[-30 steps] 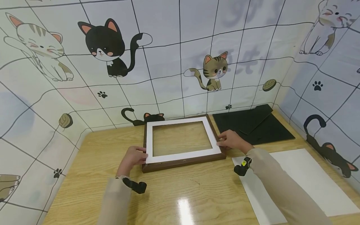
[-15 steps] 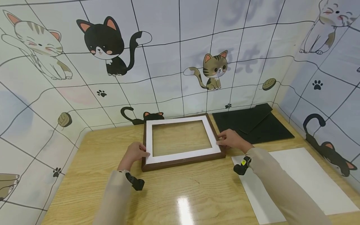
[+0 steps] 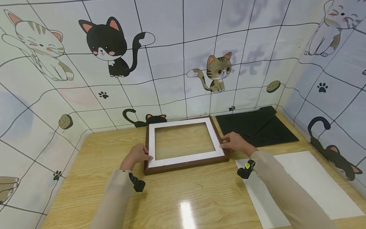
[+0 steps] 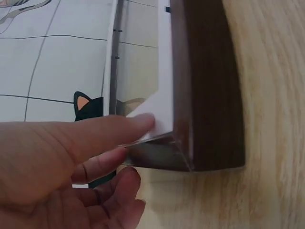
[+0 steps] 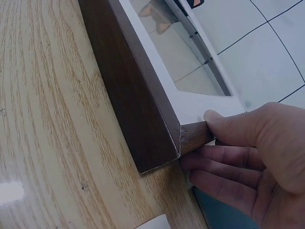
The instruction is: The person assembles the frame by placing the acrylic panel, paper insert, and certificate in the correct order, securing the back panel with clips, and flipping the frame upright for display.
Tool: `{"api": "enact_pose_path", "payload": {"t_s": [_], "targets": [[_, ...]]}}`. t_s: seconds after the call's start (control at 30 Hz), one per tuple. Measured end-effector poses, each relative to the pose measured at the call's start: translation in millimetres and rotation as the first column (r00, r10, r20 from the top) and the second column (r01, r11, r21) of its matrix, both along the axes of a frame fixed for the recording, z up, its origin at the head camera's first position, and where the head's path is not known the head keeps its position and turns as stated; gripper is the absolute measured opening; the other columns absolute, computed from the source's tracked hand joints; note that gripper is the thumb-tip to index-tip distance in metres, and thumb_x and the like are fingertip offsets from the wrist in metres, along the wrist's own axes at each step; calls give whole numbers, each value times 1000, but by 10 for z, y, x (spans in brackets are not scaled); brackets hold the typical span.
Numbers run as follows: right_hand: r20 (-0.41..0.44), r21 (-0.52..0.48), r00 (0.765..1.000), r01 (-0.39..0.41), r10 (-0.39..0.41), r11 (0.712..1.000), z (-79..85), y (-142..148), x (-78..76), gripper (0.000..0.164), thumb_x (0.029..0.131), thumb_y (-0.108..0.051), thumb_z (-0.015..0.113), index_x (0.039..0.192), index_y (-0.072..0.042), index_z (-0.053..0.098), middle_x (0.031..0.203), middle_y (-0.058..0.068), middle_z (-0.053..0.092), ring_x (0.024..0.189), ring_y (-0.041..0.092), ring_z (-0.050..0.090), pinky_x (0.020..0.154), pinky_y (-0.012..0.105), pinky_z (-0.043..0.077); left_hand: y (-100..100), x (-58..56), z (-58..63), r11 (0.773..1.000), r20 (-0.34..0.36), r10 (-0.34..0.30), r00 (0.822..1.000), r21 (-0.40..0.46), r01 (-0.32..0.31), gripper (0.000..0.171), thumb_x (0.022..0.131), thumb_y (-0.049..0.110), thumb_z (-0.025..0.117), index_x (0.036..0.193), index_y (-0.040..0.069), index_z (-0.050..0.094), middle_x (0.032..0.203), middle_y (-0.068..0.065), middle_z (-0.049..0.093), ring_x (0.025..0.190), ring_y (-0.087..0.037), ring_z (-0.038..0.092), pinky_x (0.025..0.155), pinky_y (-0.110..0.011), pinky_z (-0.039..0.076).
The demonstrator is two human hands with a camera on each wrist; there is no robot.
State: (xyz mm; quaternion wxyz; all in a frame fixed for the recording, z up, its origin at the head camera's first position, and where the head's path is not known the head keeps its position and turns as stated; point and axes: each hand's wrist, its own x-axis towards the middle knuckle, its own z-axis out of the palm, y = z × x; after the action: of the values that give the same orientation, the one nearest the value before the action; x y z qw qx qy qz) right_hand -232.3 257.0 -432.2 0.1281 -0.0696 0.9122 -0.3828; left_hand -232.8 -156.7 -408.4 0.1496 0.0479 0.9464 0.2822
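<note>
A brown picture frame [image 3: 186, 165] lies flat on the wooden table, long side toward me. Inside its border is a white mat [image 3: 186, 158]; the tabletop shows through the middle opening. At the left side, my left hand [image 3: 136, 155] grips the frame near its front corner. In the left wrist view, the thumb [image 4: 128, 128] presses on the mat while the curled fingers stay beside the frame's outer wall. My right hand [image 3: 236, 143] holds the opposite side, its thumb [image 5: 221, 123] on top at the edge and its other fingers curled low against the side.
Behind the right hand lies a black board [image 3: 254, 125] with a flap-like piece on it. A large white sheet [image 3: 317, 181] spreads at the right, partly under the right forearm. A cat-print wall covering [image 3: 168, 70] rises close behind the frame.
My left hand has slid slightly away from me along the frame's left side, and its thumb now reaches over the mat. The right hand and the frame stay about where they were.
</note>
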Motion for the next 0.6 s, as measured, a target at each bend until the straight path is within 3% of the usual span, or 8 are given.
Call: {"api": "enact_pose_path", "payload": {"t_s": [0.17,0.33,0.6], "targets": [[6,5,1000,3,-3,1000,-6,4,-3,49,84,-13,67,119,16,50,86,12,60,72,19,62,61,34,53,5,-19,-59,999,13,35,999,-7,-35,35,74,12,76,91,-4,50,83,-11,51,76,-25,48,64,-33,43],[10,-2,1000,7,-7,1000,-2,13,-2,49,84,-12,67,120,16,50,87,13,60,73,20,63,62,34,54,-17,-32,-116,998,13,54,998,39,-55,39,74,12,76,96,-4,49,90,-15,53,81,-27,50,67,-35,44],[-4,4,1000,-3,3,1000,11,12,-3,49,84,-14,67,120,15,51,85,11,59,70,18,62,61,33,53,-81,-86,-102,990,-6,-36,999,138,36,64,71,6,77,124,-3,42,111,-26,49,94,-34,50,75,-42,46]]}}
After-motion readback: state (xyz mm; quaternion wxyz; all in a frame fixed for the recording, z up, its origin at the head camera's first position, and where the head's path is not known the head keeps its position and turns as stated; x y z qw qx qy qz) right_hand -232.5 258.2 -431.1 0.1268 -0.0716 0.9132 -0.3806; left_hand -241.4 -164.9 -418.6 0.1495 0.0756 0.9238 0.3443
